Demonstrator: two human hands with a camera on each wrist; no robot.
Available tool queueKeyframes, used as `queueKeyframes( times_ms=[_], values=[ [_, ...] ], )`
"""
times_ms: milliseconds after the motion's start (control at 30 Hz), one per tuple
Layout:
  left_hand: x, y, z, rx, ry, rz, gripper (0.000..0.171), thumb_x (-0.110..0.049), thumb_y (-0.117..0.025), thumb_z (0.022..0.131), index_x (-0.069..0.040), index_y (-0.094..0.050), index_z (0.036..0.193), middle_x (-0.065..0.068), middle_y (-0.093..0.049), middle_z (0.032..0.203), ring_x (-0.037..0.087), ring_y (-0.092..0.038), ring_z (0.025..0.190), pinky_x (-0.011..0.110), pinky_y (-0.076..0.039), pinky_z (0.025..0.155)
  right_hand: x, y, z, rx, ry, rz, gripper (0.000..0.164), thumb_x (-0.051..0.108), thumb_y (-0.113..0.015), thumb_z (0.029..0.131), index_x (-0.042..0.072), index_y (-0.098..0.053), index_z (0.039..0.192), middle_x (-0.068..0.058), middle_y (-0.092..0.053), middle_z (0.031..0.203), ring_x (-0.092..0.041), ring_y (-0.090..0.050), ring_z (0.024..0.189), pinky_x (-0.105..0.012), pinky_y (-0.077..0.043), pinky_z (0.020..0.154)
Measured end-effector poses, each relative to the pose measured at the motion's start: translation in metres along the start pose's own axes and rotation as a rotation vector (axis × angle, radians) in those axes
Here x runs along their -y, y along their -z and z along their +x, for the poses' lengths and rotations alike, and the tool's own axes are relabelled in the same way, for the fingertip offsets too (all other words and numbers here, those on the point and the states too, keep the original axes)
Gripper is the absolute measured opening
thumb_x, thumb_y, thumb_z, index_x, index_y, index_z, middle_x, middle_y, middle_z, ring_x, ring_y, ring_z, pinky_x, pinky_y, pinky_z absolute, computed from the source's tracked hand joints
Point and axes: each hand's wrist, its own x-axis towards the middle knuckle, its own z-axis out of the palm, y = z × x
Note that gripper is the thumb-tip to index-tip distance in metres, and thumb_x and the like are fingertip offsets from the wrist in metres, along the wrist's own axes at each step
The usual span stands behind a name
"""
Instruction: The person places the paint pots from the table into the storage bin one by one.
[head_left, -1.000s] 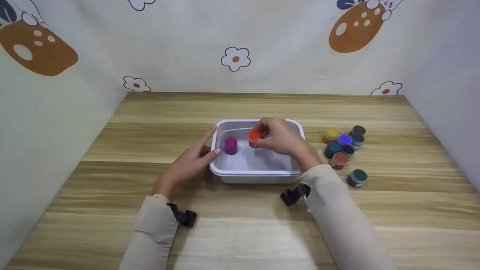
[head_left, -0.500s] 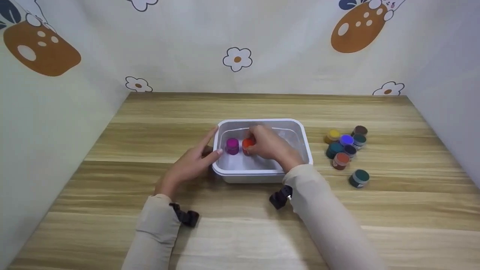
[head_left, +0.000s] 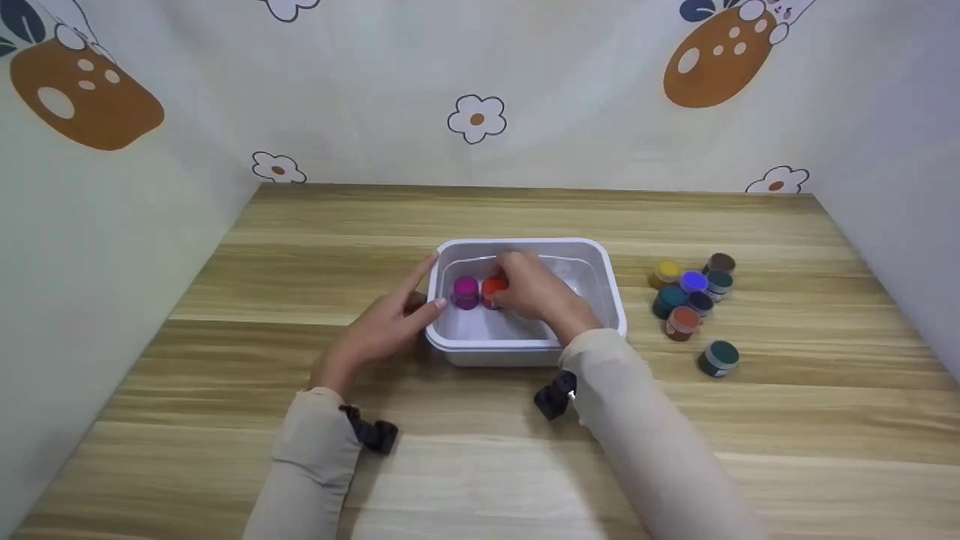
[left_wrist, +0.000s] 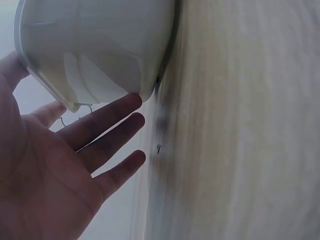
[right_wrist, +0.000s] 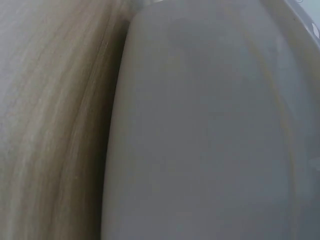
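The fingers of the right hand (head_left: 536, 289) pinch a small orange-red jar (head_left: 493, 290) inside a white plastic tub (head_left: 517, 346), toward its left half; whether the jar's base touches the tub floor cannot be told. Just beside it, on the left, a purple jar (head_left: 466, 293) stands upright in the tub. The left hand (head_left: 382, 322) has its fingers spread and extended, with index finger and thumb against the tub's left rim and the others below, near the outer wall. To the right on the wood-grain table (head_left: 480, 450), seven jars stand close together: yellow (head_left: 665, 274), brown (head_left: 720, 264), violet-blue (head_left: 693, 282), grey-green (head_left: 719, 283), teal (head_left: 668, 302), dark navy (head_left: 700, 303) and reddish-brown (head_left: 682, 324). Nearer the person, a dark green jar (head_left: 719, 358) stands apart. Behind hangs a pale backdrop (head_left: 360, 97) printed with flowers.
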Motion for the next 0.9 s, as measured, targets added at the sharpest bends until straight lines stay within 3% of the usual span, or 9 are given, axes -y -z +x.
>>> queueKeyframes(
  times_ms=[167,467,600,900],
  values=[
    [0.000,0.000,0.000,0.004,0.007,-0.001,0.070,-0.050,-0.053,0.099,-0.045,-0.014,0.157,0.017,-0.052,0.142,0.030,-0.054,0.125,0.053,-0.039,0.108,-0.003,0.000,-0.001,-0.017,0.002,0.026,0.019,0.008,-0.073,0.086,0.000,-0.066,0.101,-0.009,-0.062,0.088,-0.020,-0.055,0.080,-0.033,-0.049,0.074],
    [0.001,-0.001,0.000,0.001,0.012,-0.023,0.071,-0.047,-0.054,0.100,-0.044,-0.014,0.157,0.018,-0.053,0.141,0.030,-0.054,0.126,0.053,-0.039,0.109,-0.007,0.009,-0.014,-0.083,0.038,0.134,0.032,0.009,-0.064,0.088,-0.004,-0.063,0.118,-0.014,-0.065,0.105,-0.025,-0.059,0.096,-0.040,-0.051,0.090],
    [0.001,-0.001,0.000,0.000,0.015,-0.043,0.072,-0.047,-0.056,0.099,-0.044,-0.014,0.158,0.017,-0.056,0.137,0.028,-0.056,0.122,0.051,-0.040,0.108,-0.015,0.019,-0.025,-0.123,0.053,0.177,0.035,0.009,-0.064,0.091,-0.005,-0.062,0.123,-0.017,-0.066,0.112,-0.027,-0.061,0.103,-0.040,-0.051,0.095],
    [0.002,-0.002,0.001,0.002,0.016,-0.037,0.071,-0.043,-0.055,0.100,-0.044,-0.013,0.158,0.017,-0.053,0.139,0.030,-0.055,0.123,0.053,-0.041,0.107,-0.047,0.047,-0.063,-0.280,0.054,0.253,0.031,0.008,-0.066,0.094,-0.005,-0.063,0.121,-0.018,-0.065,0.111,-0.028,-0.063,0.103,-0.043,-0.053,0.094]
  ],
)
